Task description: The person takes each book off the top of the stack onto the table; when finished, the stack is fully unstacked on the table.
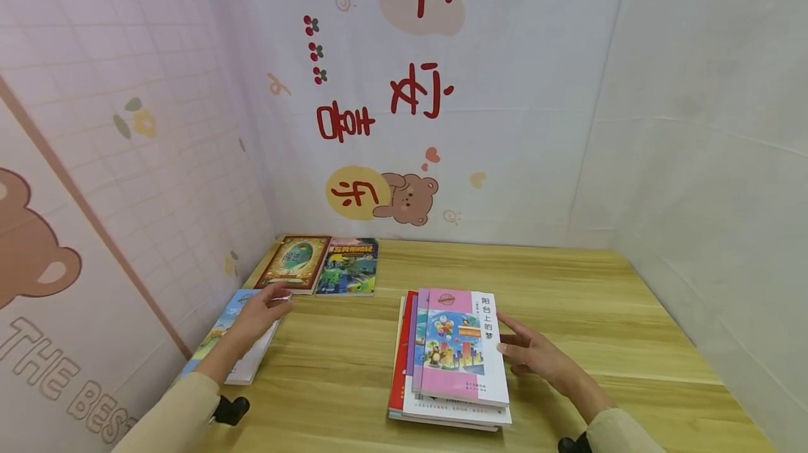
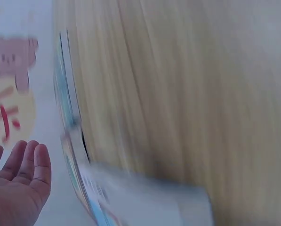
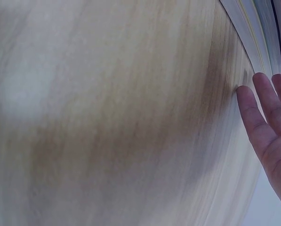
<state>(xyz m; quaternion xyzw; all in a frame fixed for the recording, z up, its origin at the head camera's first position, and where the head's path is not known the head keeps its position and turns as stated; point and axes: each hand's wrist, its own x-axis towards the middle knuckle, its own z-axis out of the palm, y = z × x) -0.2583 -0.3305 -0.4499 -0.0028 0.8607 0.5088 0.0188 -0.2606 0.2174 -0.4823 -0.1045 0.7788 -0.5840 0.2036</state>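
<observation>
A stack of several books, topped by a pink-and-white book, lies at the middle front of the table. My right hand is at the stack's right side, fingers extended toward its edge; the right wrist view shows the fingers beside the page edges. Over the far end of a light blue book at the left, my left hand hovers or rests; contact cannot be told. In the left wrist view, that hand has slightly bent, spread fingers and nothing in its palm.
At the back left, a brown-framed book lies beside a blue-green book. The wooden table meets a white printed cloth wall at the back, with further cloth on both sides.
</observation>
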